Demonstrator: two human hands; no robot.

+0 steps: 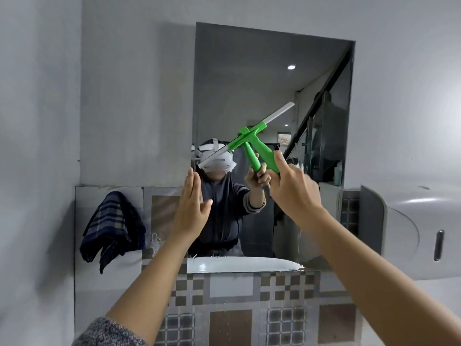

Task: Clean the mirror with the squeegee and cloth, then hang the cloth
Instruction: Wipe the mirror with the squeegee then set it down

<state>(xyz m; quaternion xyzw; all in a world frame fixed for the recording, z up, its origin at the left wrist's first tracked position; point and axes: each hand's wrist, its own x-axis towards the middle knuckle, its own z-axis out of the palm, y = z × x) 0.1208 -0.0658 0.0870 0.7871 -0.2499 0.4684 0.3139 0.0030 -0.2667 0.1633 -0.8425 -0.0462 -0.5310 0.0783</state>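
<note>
A rectangular mirror [249,78] hangs on the grey wall ahead. My right hand [294,186] grips the green handle of a squeegee [264,151], whose white blade slants from lower left to upper right against the glass, doubled by its reflection. My left hand [192,208] is raised flat with fingers straight, beside the mirror's left edge, holding nothing. A dark blue checked cloth [112,228] hangs on the wall to the left, below the mirror's level.
A white wall-mounted dispenser [411,233] juts out at the right. Patterned brown and grey tiles [249,308] cover the wall below the mirror. A person with a head-worn camera is reflected in the glass.
</note>
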